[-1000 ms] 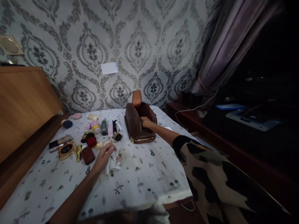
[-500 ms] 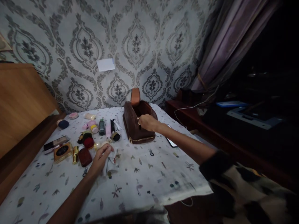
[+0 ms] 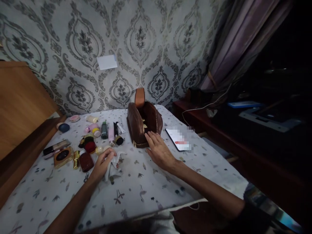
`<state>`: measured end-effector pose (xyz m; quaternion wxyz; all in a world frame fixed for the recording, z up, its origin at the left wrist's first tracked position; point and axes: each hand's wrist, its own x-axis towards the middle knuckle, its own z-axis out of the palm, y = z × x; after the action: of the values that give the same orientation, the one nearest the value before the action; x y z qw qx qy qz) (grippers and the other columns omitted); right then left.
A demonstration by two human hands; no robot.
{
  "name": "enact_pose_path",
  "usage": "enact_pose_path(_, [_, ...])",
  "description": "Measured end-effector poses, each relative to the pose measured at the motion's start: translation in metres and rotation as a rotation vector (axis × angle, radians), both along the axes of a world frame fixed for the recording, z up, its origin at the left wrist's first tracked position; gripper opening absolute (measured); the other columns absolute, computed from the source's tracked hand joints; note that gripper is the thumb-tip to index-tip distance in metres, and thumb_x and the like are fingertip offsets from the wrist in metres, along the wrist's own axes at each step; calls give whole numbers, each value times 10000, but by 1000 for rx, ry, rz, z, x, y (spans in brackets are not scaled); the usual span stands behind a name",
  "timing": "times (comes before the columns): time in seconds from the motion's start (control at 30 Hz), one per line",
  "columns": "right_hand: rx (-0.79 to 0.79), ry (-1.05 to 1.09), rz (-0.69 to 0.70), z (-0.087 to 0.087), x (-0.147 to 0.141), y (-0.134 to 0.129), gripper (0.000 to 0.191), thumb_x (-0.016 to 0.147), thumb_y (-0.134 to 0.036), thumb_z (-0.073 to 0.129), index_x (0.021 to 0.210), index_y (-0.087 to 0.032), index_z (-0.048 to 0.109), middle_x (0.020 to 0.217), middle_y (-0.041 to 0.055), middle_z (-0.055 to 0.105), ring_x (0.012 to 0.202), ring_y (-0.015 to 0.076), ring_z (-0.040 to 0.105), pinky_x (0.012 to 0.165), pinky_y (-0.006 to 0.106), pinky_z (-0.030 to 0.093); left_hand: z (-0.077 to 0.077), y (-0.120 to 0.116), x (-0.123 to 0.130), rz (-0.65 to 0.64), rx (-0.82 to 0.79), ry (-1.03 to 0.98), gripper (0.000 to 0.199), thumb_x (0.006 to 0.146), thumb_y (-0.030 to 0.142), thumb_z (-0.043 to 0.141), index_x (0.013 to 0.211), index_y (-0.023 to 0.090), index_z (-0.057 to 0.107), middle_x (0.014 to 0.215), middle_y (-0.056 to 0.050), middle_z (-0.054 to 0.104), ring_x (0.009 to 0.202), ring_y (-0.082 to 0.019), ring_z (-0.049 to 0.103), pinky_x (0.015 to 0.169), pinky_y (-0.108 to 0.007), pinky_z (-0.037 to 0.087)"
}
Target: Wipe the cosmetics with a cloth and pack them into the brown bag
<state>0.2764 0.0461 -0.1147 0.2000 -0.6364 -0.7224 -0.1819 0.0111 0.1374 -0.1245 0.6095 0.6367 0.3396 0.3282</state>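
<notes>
A brown toiletry bag (image 3: 135, 123) stands unzipped on the table, its orange-brown handle (image 3: 139, 97) upright at the back. My right hand (image 3: 159, 150) is flat against the bag's near end, fingers stretched and holding nothing. Left of it, my left hand (image 3: 105, 162) is closed on a crumpled white cloth (image 3: 113, 170) lying on the tablecloth. Close by that hand are a dark red bottle (image 3: 86, 162), a red-lidded jar (image 3: 90, 147) and a gold tube (image 3: 76, 160). The inside of the bag is dark, so its contents cannot be made out.
Several cosmetics lie at the left, among them a green bottle (image 3: 104, 130), a pink tube (image 3: 111, 136) and an amber bottle (image 3: 63, 157). A phone (image 3: 177, 139) lies right of the bag. A wooden panel (image 3: 24, 104) borders the left side; a patterned wall stands behind.
My right hand has left the zipper at the bag's opening and come down to its near end, fingers now straightened. The phone is now more exposed. My left hand stays on the cloth.
</notes>
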Motion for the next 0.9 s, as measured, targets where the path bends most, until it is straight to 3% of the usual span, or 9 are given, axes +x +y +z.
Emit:
enact_pose_path(0.2, [128, 93, 61, 7, -1, 1, 445, 933, -246, 463, 1335, -69, 528, 1325, 218, 572, 1287, 342, 496, 1086, 545, 412, 1, -2, 1, 40, -33, -16, 492, 760, 671, 641, 806, 195, 524, 647, 16, 624, 493, -130, 582, 458, -223, 461])
enact_pose_path(0.33, [236, 146, 111, 9, -22, 2, 351, 940, -245, 472, 1248, -131, 594, 1298, 184, 594, 1316, 340, 480, 1115, 601, 350, 0, -1, -1, 8, -35, -62, 488, 775, 667, 629, 816, 193, 523, 663, 9, 624, 502, -132, 593, 462, -226, 472])
enact_pose_path(0.43, [256, 229, 225, 10, -45, 3, 299, 932, -206, 478, 1181, -148, 633, 1297, 171, 602, 1319, 315, 488, 1116, 578, 366, 2, -2, -3, 8, -11, -92, 498, 769, 675, 629, 795, 190, 521, 659, 16, 593, 506, -133, 590, 479, -243, 488])
enact_pose_path(0.6, [18, 574, 386, 4, -85, 13, 269, 920, -255, 506, 1111, -185, 683, 1220, 134, 658, 1178, 269, 599, 1001, 469, 499, 8, -1, -7, 63, 65, -116, 484, 787, 660, 619, 785, 181, 545, 661, 22, 552, 533, -127, 566, 507, -242, 484])
enact_pose_path(0.8, [-302, 1234, 351, -12, -128, 43, 260, 827, -355, 568, 952, -174, 708, 962, 90, 735, 911, 232, 684, 803, 359, 549, 11, 7, -16, 214, 177, -137, 446, 824, 626, 596, 790, 183, 554, 678, 32, 515, 567, -107, 511, 512, -207, 433])
enact_pose_path(0.9, [-354, 1390, 364, -18, -140, 54, 236, 780, -362, 596, 883, -176, 698, 921, 76, 733, 875, 219, 670, 746, 322, 536, 18, 18, -27, 293, 218, -134, 421, 833, 604, 599, 803, 186, 560, 708, 24, 544, 589, -109, 526, 519, -200, 430])
